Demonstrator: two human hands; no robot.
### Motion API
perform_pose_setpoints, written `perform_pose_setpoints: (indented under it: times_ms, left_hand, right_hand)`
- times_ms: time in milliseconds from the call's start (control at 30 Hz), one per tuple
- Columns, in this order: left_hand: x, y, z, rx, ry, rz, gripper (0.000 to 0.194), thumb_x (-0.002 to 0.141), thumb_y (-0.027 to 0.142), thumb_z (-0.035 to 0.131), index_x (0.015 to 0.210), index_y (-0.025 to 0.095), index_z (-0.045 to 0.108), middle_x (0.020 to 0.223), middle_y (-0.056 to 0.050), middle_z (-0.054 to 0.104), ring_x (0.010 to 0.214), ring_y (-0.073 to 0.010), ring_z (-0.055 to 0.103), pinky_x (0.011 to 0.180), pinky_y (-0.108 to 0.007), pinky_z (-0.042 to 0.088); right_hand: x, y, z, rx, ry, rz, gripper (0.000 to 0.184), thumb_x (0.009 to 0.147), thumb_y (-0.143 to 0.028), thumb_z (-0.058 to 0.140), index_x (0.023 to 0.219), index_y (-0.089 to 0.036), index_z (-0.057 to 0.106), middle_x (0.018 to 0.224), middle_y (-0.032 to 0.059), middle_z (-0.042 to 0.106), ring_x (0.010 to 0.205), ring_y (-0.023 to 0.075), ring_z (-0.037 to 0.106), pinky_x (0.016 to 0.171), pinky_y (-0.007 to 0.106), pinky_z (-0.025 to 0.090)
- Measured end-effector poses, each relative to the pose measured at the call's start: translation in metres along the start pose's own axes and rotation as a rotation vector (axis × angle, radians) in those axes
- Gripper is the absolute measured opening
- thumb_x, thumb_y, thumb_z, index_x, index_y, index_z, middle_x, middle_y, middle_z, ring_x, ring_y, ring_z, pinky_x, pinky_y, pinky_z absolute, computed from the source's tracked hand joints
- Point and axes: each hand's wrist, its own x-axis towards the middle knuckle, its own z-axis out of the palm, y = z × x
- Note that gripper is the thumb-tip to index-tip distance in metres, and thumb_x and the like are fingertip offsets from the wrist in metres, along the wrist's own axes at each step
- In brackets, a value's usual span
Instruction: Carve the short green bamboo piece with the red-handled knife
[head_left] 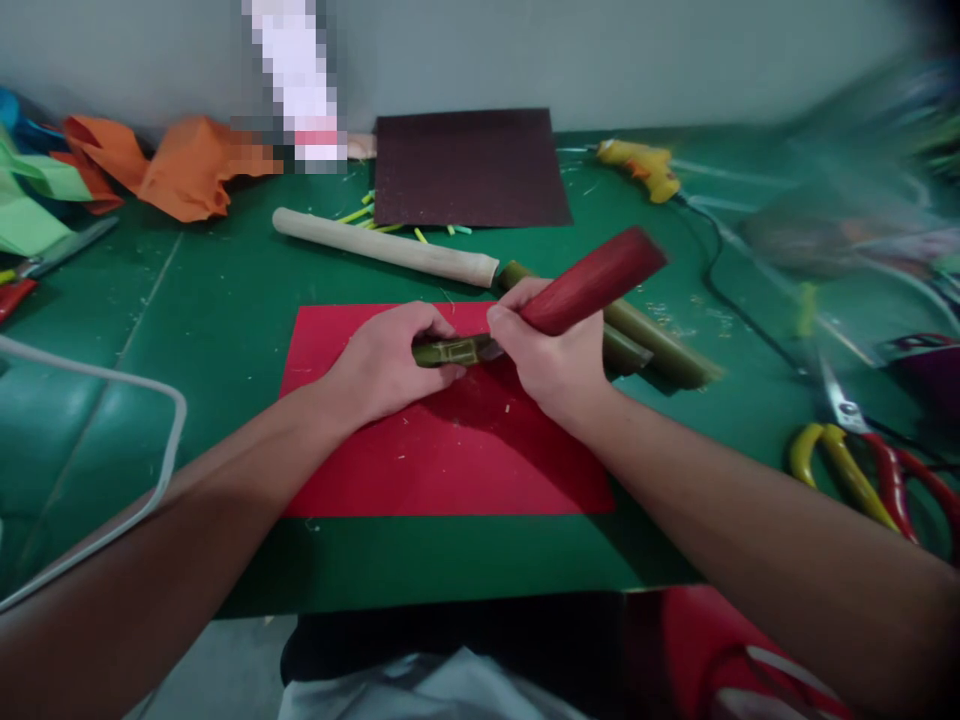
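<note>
My left hand [390, 360] is closed round a short piece of green bamboo [454, 351] above a red sheet [450, 460]. In my right hand [559, 360] is a red-handled knife [596, 280], its thick wooden handle slanting up to the right. Only a little of its blade shows, beside the bamboo's right end; whether it touches is too blurred to tell. Small pale shavings are scattered over the red sheet.
Beyond my hands lie a pale bamboo stick [382, 247], green bamboo pieces [664, 345] and a dark sheet [469, 170]. A yellow glue gun [641, 168] with its cord and large scissors [851, 430] are on the right. Orange paper [187, 170] and a white cable [176, 420] are left.
</note>
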Motion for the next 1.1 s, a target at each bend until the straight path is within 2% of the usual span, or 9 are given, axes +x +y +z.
perform_pose_setpoints:
  times_ms: [167,300,367,500,700,800,933,1100]
  left_hand:
    - [-0.0006,-0.0012,0.0013,0.009,0.030,0.015,0.026,0.076,0.039,0.079,0.092,0.021,0.069,0.089,-0.001,0.073,0.079,-0.0183,0.063,0.071,-0.032,0.049]
    - [-0.0012,0.0009,0.0011,0.044,0.024,0.036,0.023,0.076,0.037,0.078,0.091,0.022,0.069,0.089,0.000,0.072,0.080,-0.0189,0.063,0.071,-0.033,0.048]
    - [-0.0008,0.0020,0.0007,0.059,0.017,0.033,0.021,0.076,0.035,0.077,0.089,0.022,0.069,0.088,-0.001,0.072,0.079,-0.0191,0.063,0.071,-0.034,0.047]
    - [0.0009,0.0015,0.0003,0.072,0.041,0.047,0.022,0.077,0.039,0.077,0.089,0.022,0.070,0.088,-0.001,0.070,0.079,-0.0189,0.061,0.069,-0.034,0.046]
    - [0.0027,0.0018,-0.0009,0.118,0.066,0.098,0.016,0.076,0.034,0.078,0.083,0.022,0.071,0.083,-0.001,0.065,0.079,-0.0190,0.058,0.069,-0.034,0.042]
    - [0.0035,0.0005,-0.0014,0.120,0.061,0.090,0.019,0.078,0.038,0.077,0.085,0.021,0.073,0.083,-0.001,0.065,0.078,-0.0188,0.058,0.069,-0.035,0.042]
    - [0.0032,-0.0011,-0.0011,0.141,0.069,0.100,0.018,0.078,0.038,0.076,0.085,0.022,0.072,0.082,-0.001,0.065,0.079,-0.0196,0.058,0.068,-0.034,0.042]
    - [0.0016,-0.0014,-0.0047,0.210,0.070,0.187,0.019,0.082,0.038,0.073,0.091,0.021,0.073,0.089,-0.004,0.068,0.087,-0.0222,0.060,0.075,-0.036,0.046]
  right_hand:
    - [0.0007,0.0020,0.0006,-0.028,0.072,-0.018,0.017,0.079,-0.020,0.067,0.064,-0.025,0.058,0.064,-0.0025,0.057,0.063,0.0145,0.054,0.069,0.035,0.055]
    - [0.0006,0.0006,-0.0001,-0.041,0.011,0.004,0.018,0.076,-0.020,0.066,0.062,-0.025,0.058,0.061,-0.0026,0.056,0.060,0.0139,0.052,0.061,0.032,0.051]
    - [0.0007,0.0000,0.0004,-0.015,0.027,0.008,0.018,0.074,-0.020,0.065,0.060,-0.025,0.056,0.059,-0.0031,0.054,0.057,0.0132,0.049,0.058,0.032,0.050]
    - [0.0023,0.0006,0.0026,-0.016,0.088,-0.002,0.018,0.076,-0.022,0.065,0.061,-0.026,0.057,0.062,-0.0026,0.056,0.060,0.0139,0.051,0.064,0.033,0.053]
    - [0.0024,0.0020,0.0023,-0.034,0.028,0.014,0.018,0.075,-0.021,0.065,0.060,-0.026,0.056,0.059,-0.0026,0.054,0.057,0.0140,0.049,0.058,0.032,0.050]
    - [0.0035,0.0024,0.0034,0.000,0.069,-0.004,0.018,0.076,-0.022,0.064,0.061,-0.026,0.056,0.062,-0.0024,0.055,0.060,0.0142,0.051,0.064,0.033,0.052]
    - [0.0051,0.0020,0.0042,0.001,0.023,0.001,0.020,0.075,-0.018,0.063,0.059,-0.025,0.054,0.061,-0.0024,0.054,0.060,0.0138,0.050,0.066,0.034,0.052]
    - [0.0062,0.0047,0.0044,0.030,0.053,0.031,0.021,0.078,-0.021,0.062,0.061,-0.026,0.053,0.061,-0.0025,0.052,0.063,0.0152,0.054,0.071,0.035,0.055]
